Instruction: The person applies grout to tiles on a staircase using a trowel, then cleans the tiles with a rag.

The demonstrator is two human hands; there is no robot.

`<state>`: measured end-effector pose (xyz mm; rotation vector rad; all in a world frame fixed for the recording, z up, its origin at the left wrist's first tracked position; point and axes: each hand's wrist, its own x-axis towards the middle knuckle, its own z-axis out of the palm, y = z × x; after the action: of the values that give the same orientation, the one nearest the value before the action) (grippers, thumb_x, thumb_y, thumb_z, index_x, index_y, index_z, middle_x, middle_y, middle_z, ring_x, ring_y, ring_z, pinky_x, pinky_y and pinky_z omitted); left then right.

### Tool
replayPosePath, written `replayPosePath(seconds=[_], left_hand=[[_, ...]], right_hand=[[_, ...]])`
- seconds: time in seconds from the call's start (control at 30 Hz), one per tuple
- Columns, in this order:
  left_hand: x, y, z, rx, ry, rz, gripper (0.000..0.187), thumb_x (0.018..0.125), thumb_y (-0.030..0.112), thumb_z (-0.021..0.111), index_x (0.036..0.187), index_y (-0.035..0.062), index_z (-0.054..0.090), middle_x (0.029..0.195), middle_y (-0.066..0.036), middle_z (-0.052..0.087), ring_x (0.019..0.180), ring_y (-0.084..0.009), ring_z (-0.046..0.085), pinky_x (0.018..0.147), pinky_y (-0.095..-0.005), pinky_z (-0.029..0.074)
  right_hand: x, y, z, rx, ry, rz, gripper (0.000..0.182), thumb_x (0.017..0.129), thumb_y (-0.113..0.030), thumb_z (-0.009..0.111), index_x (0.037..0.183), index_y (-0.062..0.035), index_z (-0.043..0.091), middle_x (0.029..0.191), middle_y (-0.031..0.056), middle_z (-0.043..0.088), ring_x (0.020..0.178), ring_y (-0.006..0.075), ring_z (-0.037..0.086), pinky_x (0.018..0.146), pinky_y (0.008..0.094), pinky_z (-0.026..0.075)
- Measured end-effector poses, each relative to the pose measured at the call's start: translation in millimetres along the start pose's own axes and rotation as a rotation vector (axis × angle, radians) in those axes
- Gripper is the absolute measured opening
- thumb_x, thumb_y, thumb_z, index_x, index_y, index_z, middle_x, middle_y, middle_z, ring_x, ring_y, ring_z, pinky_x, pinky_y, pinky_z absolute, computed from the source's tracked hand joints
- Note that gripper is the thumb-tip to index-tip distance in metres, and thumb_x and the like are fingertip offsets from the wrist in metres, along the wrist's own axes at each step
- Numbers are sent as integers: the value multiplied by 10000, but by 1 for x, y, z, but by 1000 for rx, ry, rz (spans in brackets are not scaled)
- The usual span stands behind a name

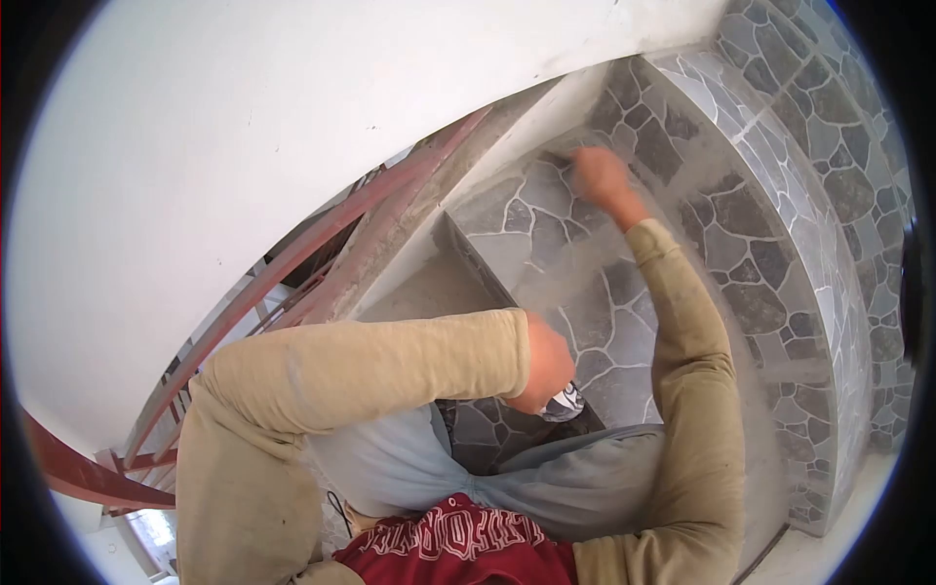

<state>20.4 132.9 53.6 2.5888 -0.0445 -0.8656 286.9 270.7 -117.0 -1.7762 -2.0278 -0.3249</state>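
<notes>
My right hand [603, 180] reaches to the far end of a stone-patterned tiled step [561, 210], beside the wall. Its fingers are closed around a small, thin, dark tool [556, 158], partly hidden and blurred, whose kind I cannot make out. My left hand [544, 366] is closed near my knees, over the step's front edge. A crumpled white-and-black wrapper or bag [564, 402] shows under its fingers; most of it is hidden by the hand. Greyish dust or smears [575, 268] lie over the tiles between my hands.
A curved tiled riser [780, 175] and further tiles rise on the right. To the left are a white wall [263, 146] and a reddish metal railing [322, 234] with gaps. A lower step edge [478, 258] runs toward my legs.
</notes>
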Motion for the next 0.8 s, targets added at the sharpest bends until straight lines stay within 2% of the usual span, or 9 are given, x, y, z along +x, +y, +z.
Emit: replayPosePath(seconds=[0.03,0.13,0.23,0.3,0.4,0.47,0.6,0.7,0.8], left_hand=[[3,0,1,4,-14,3,317,714,167,623,1005,39,627,874,-174,680,862,-348,667,755,-458,523],[17,4,5,34,-92,27,311,711,161,624,993,30,624,865,-172,682,858,-345,670,748,-451,524],[23,4,4,65,-133,13,300,710,157,625,980,27,626,858,-165,685,853,-335,674,747,-443,526],[17,3,1,27,-107,-12,298,714,160,625,981,28,627,854,-157,687,852,-329,676,754,-441,524],[6,6,-5,0,-115,-57,307,719,166,628,998,38,631,867,-158,690,863,-326,677,756,-437,527],[9,6,2,38,-69,-15,308,722,175,632,1000,41,639,870,-158,692,864,-325,679,751,-433,531],[23,18,8,94,-86,95,287,732,206,645,966,44,677,876,-154,701,860,-321,686,739,-423,546],[24,17,6,87,-90,122,266,734,224,651,921,43,706,881,-149,706,849,-316,690,740,-423,549],[19,5,9,96,-72,67,244,721,230,652,870,53,729,884,-138,712,845,-300,695,694,-427,552]], right_hand=[[4,-50,-24,-3,-282,56,170,786,-137,523,829,-43,658,822,204,665,807,373,654,653,472,518],[-23,-124,-23,214,-112,-262,135,769,-120,527,793,-67,649,726,186,636,739,375,637,606,478,501],[-15,-147,-63,119,-296,-210,134,770,-112,523,776,-82,654,689,174,617,691,370,620,618,463,501],[-9,-100,-64,226,67,-268,152,767,-98,518,764,-93,670,718,174,628,677,364,614,628,458,508],[1,-50,-55,5,-55,-233,148,772,-91,518,783,-97,666,736,146,628,729,331,618,691,445,499],[-10,-52,-51,-164,-287,-287,250,749,-106,555,946,-125,708,903,63,680,936,254,610,829,370,454],[-1,-68,-21,-19,-106,-226,140,756,-81,542,826,-123,655,864,53,656,899,253,604,780,383,422],[-1,-77,-22,25,-55,-325,95,728,-65,573,786,-118,625,840,54,649,885,253,604,787,380,415],[-15,-81,-12,86,-80,-356,194,674,-43,605,851,-113,641,863,38,647,902,240,599,789,367,405]])
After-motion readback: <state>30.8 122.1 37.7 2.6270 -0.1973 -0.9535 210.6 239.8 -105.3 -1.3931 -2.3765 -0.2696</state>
